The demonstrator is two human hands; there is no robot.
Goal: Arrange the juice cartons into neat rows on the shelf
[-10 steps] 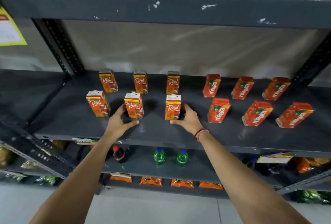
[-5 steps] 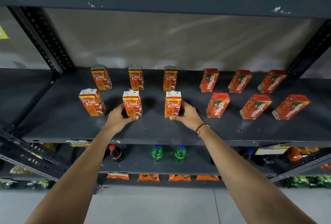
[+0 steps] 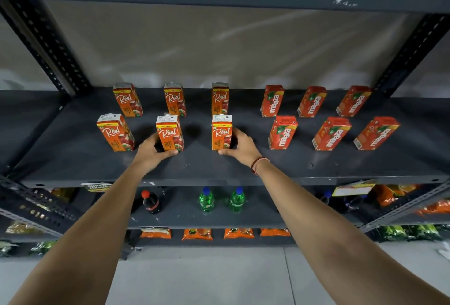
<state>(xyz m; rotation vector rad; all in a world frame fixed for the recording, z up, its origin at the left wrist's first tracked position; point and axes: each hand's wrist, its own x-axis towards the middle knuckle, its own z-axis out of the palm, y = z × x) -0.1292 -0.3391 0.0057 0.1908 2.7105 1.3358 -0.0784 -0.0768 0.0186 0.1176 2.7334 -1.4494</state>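
At frame centre, the left hand grips the middle front carton and the right hand grips the next carton on the shelf. Uneven pushing could tip either carton or skew the 2 rows.

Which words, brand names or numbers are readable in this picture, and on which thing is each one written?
"Real": six cartons on the left, e.g..
"APPLE": sideways on those cartons.
"10/-": their yellow top band.
"maaza": six red cartons on the right, e.g..
"SUPER MARKET": tag on the shelf edge, partly cut off.
Right shelf tag, bottle labels, snack packets: too blurred to read.
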